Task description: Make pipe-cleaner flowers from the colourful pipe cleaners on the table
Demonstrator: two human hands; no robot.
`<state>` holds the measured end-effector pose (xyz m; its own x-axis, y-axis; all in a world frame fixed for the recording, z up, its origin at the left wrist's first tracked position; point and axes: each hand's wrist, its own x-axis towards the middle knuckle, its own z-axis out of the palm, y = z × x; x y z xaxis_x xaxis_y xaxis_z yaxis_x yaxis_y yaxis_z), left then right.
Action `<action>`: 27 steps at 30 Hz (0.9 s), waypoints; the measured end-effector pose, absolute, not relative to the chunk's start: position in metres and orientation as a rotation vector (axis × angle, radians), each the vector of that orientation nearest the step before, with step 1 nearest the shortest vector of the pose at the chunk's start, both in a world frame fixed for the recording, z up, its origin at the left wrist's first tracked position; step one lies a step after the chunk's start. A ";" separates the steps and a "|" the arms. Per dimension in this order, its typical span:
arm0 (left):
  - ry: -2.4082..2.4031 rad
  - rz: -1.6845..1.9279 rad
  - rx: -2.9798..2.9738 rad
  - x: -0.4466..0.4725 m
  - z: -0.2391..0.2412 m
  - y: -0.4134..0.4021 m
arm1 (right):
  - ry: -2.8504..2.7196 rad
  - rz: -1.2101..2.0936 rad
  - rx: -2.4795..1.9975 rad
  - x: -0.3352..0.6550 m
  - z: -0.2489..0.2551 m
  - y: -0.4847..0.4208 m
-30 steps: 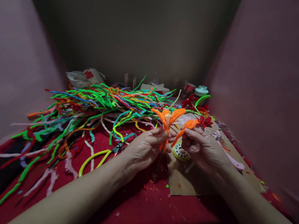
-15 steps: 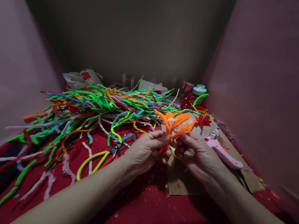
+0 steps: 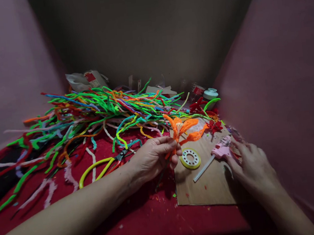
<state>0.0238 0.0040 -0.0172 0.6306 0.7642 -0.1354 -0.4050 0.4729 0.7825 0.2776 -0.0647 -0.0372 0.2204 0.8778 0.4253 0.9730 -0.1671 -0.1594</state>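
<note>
In my left hand (image 3: 160,152) I pinch an orange pipe-cleaner flower (image 3: 190,130) by its base, between thumb and fingers. Its long petals spread up and to the right, around a pale centre. My right hand (image 3: 256,167) lies over the handle of a pink glue gun (image 3: 222,148), thumb on one side and fingers on the other. Most of the handle is hidden under the hand. A translucent glue stick (image 3: 204,168) pokes out of the gun toward the lower left. Just right of my left hand lies a yellow-rimmed tape roll (image 3: 190,159).
A cardboard sheet (image 3: 198,193) lies under the gun and tape on the red cloth (image 3: 145,223). Yellow-handled pliers (image 3: 96,169) rest left of my left wrist. Behind spreads a heap of colourful pipe cleaners (image 3: 110,103). A red pipe-cleaner flower (image 3: 214,126) and a light-blue-lidded jar (image 3: 210,94) stand back right.
My right hand has left the orange flower and moved right, onto the pink glue gun. The tape roll and glue stick are now uncovered. My left hand keeps the flower almost in place.
</note>
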 end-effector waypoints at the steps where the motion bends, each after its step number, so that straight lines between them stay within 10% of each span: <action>1: 0.518 0.760 0.790 0.024 -0.018 0.004 | -1.776 -0.386 -2.195 0.283 -0.040 -0.065; 11: 0.508 0.774 0.746 0.023 -0.016 0.006 | -1.626 -0.280 -2.228 0.280 -0.046 -0.069; 20: 0.481 0.820 0.775 0.022 -0.022 0.012 | -0.853 0.821 -1.438 0.259 -0.030 -0.106; 27: 0.514 0.822 0.758 0.021 -0.021 0.014 | -1.039 0.760 -1.455 0.229 -0.036 -0.108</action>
<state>0.0212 0.0137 -0.0211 0.5867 0.8009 -0.1197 -0.4583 0.4502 0.7663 0.2292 -0.1075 -0.0362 0.4011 0.9107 0.0987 0.1812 0.0267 -0.9831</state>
